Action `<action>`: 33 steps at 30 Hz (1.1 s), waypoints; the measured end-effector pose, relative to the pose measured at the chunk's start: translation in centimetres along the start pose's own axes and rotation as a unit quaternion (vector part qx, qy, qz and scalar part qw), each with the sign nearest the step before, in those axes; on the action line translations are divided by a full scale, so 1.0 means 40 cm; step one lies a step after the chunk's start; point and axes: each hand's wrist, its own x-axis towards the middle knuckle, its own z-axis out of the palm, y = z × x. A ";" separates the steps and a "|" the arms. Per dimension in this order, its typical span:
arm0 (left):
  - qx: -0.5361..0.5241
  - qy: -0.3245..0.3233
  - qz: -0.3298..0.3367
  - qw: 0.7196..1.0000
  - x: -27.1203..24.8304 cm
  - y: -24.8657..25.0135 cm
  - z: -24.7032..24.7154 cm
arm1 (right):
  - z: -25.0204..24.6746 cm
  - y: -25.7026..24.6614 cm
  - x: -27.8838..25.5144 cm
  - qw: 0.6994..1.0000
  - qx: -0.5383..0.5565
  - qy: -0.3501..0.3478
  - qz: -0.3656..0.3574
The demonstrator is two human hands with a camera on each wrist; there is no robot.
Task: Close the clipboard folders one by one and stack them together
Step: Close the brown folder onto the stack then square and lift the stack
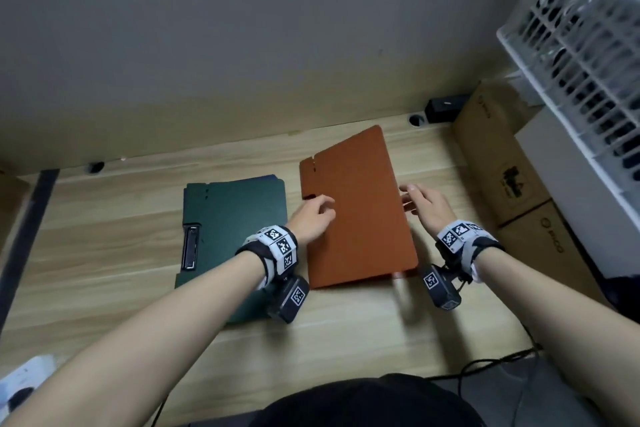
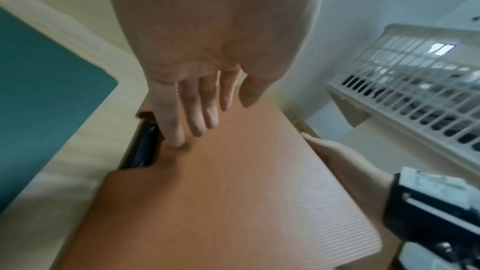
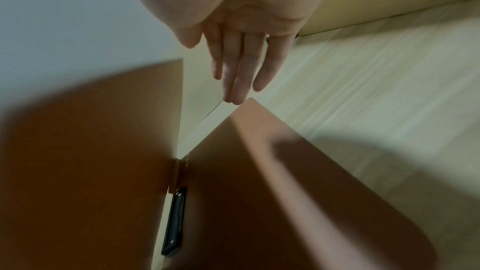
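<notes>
A pale wooden worktop (image 1: 114,274) fills the middle of the head view, backed by a grey wall, with cardboard boxes (image 1: 498,163) and a white lattice crate (image 1: 575,55) stacked at the right of the frame. The brown clipboard folder (image 1: 356,211) lies at centre, its cover nearly flat but, in the right wrist view, apart from the lower board along one edge, so the closing looks almost done. Left of it, the green clipboard folder (image 1: 228,218) lies with its black clip (image 1: 191,246) exposed at its left edge, seemingly open and waiting its turn. The person's left hand (image 1: 311,218) rests on the brown cover near the notched spine, fingers (image 2: 179,126) straight and one tip pressing down beside the clip, apparently to seat the cover. The right hand (image 1: 424,204) sits at the folder's right edge, fingers relaxed and grasping nothing, likely steadying the folder against sliding. Stacking appears not yet begun; the two folders lie side by side, just apart.
</notes>
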 end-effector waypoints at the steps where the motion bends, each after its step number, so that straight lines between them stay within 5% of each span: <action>1: 0.014 0.011 -0.025 1.000 0.012 -0.026 0.015 | -0.007 0.016 0.000 1.000 -0.001 -0.003 0.016; 4: -0.030 0.039 -0.116 0.992 0.025 -0.099 0.056 | -0.006 0.079 0.003 0.995 -0.082 -0.029 0.055; 8: -0.113 0.069 -0.158 0.979 0.025 -0.155 0.089 | 0.039 0.143 -0.009 0.983 -0.153 -0.035 0.096; 13: -0.376 0.082 -0.235 0.893 0.049 -0.174 0.076 | 0.071 0.125 0.005 0.956 -0.276 0.011 0.100; 18: -0.296 0.089 -0.239 0.920 0.030 -0.204 0.039 | 0.128 0.101 0.011 0.975 -0.164 -0.016 0.149; 30: -0.291 0.163 -0.230 0.914 -0.157 -0.491 -0.207 | 0.491 -0.039 0.012 0.975 -0.183 -0.123 0.041; 33: -0.111 0.202 -0.223 0.947 -0.213 -0.545 -0.252 | 0.565 -0.052 -0.016 0.963 -0.218 -0.147 0.056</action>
